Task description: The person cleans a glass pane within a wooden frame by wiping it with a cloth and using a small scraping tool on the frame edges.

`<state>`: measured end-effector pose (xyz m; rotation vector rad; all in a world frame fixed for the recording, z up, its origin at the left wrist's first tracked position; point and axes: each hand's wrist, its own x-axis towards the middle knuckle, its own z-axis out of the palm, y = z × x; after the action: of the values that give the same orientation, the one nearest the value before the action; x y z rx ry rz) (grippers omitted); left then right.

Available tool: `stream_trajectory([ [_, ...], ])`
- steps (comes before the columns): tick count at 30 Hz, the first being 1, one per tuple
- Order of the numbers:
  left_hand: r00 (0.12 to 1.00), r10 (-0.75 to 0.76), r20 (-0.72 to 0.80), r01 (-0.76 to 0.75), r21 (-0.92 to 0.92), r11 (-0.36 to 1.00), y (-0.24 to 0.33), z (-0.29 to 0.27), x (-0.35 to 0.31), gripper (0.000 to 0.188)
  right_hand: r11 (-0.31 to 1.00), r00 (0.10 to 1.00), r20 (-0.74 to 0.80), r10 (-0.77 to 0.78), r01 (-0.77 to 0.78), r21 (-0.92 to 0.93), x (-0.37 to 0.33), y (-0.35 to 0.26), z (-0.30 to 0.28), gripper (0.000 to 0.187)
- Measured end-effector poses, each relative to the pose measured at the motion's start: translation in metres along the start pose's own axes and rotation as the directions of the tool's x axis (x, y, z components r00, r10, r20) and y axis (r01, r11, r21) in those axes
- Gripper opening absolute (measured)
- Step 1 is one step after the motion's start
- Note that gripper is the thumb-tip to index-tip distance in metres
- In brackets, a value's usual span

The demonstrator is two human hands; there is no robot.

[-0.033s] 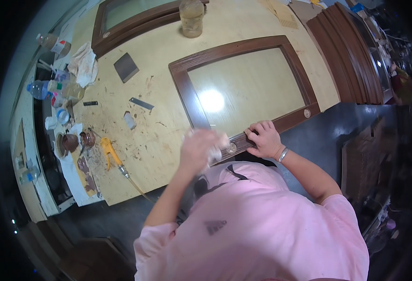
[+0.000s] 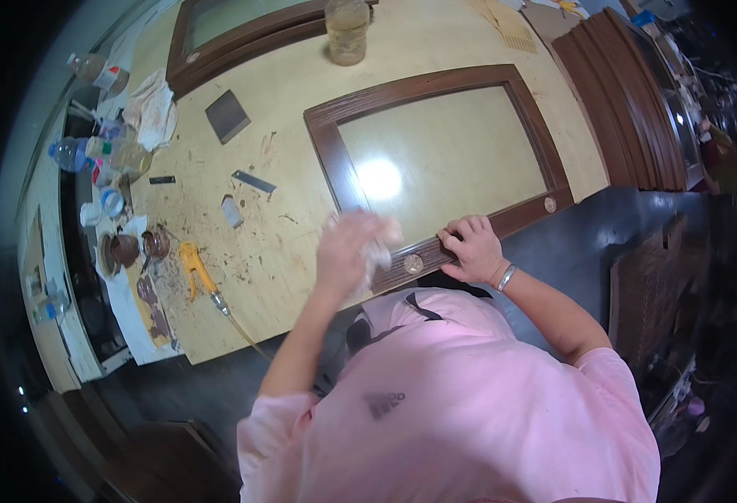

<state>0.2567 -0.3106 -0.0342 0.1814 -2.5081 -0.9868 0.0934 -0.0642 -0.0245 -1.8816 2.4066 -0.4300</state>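
Observation:
In front of me lies a brown wooden cabinet door (image 2: 448, 82) with a glass pane, its near rail along the bench's front edge. My left hand (image 2: 347, 251) is closed on a crumpled white cloth (image 2: 375, 258), at the door's near left corner. Both are somewhat blurred. My right hand (image 2: 475, 249) grips the near rail, its fingers curled over the top; the thumb is partly hidden. Between the hands a round hinge cup hole (image 2: 413, 264) shows in the rail, and another hole (image 2: 550, 204) sits toward its right end.
A yellow air blow gun (image 2: 194, 265) with a hose lies on the left of the bench (image 2: 243, 293), near sandpaper (image 2: 227, 117) and scattered shavings. Bottles (image 2: 121, 158) and a rag (image 2: 152, 111) line the left side. A liquid-filled bottle (image 2: 347, 33) stands behind the door; stacked brown panels (image 2: 628, 109) are right.
My left hand with the cloth has shifted slightly left and away from me, uncovering more of the near hinge cup hole. The right hand keeps its place on the rail.

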Motion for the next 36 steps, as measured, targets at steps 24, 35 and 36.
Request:
stream_trajectory([
  [24, 0.631, -0.688, -0.358, 0.539, -0.435, 0.721, -0.002, -0.004, 0.013, 0.014, 0.725, 0.89, -0.097, 0.445, -0.295, 0.623, 0.064, 0.03, -0.044, 0.035],
  [35, 0.511, -0.613, -0.603, 0.814, 0.111, 0.57, -0.079, -0.049, 0.043, 0.015, 0.786, 0.845, -0.184, 0.502, -0.358, 0.505, 0.046, 0.034, -0.009, 0.038],
  [36, 0.529, -0.578, -0.621, 0.822, 0.207, 0.53, -0.088, -0.055, 0.047, 0.014, 0.774, 0.819, -0.235, 0.524, -0.344, 0.532, 0.045, 0.034, -0.011, 0.036],
])
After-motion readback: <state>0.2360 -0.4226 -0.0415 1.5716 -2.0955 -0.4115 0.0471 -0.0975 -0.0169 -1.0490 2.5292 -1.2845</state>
